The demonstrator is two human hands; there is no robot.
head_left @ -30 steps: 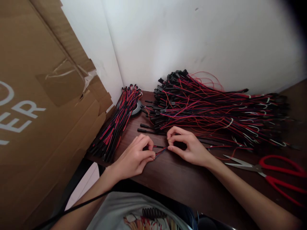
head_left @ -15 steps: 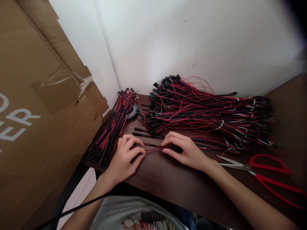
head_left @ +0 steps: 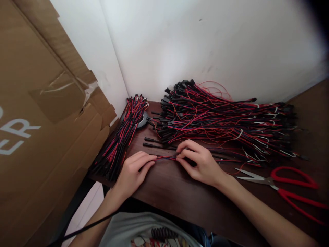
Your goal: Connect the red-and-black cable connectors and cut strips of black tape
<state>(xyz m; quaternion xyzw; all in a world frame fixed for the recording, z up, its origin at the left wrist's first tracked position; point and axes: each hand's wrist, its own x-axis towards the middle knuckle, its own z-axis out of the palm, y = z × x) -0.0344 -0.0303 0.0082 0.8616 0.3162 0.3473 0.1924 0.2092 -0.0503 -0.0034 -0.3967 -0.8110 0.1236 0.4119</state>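
Observation:
My left hand (head_left: 133, 171) and my right hand (head_left: 199, 161) rest on the dark wooden table (head_left: 180, 195), and both pinch one thin red, blue and black wire lead (head_left: 166, 157) stretched between their fingertips. The left fingers are pressed together on its left end. The right thumb and forefinger close on its right end. Just behind the right hand lies a big loose heap of red and black wire leads (head_left: 223, 120). A tidy bundle of the same leads (head_left: 122, 135) lies to the left of my left hand.
Red-handled scissors (head_left: 282, 185) lie on the table at the right. A large cardboard box (head_left: 43, 116) leans at the left beside the bundle. White walls meet in the corner behind. A small dark round object (head_left: 143, 120) sits under the bundle's far end.
My hands shifted slightly left along the table while holding the lead; the left fingers now lie flatter, and the right hand has lifted into a pinch. The camera tilted a little.

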